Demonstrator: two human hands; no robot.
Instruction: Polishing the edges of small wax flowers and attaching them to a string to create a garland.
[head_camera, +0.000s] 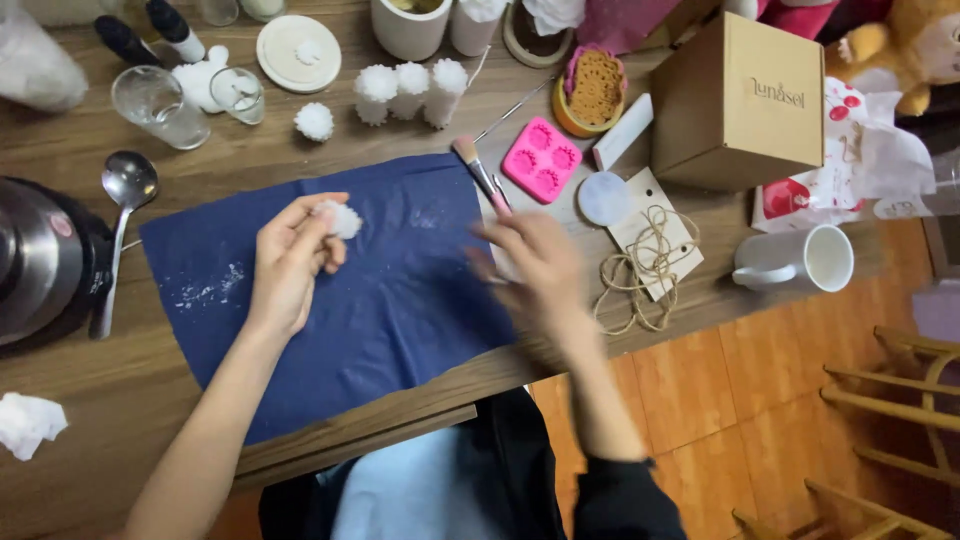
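Wooden counter (120, 400), its near edge running slantwise above an orange tiled floor (740, 390).

- Blue sheet (390, 300): spread flat at centre, lower corner reaching the counter's edge; bare blue between my hands is the only open room.
- Left hand (290, 262): raised over the sheet, fingers pinched on a white fluffy ball (342, 219).
- Right hand (535, 270): blurred, just above the sheet's right edge; the pink-handled brush (480, 175) runs toward it, but I cannot tell whether the fingers grip it.
- Twine (640, 270): coiled just beside my right hand.
- Pink mould (542, 159), cardboard box (740, 100), white mug (800, 260): crowding the right.
- Spoon (122, 220), pot (40, 260): left edge.
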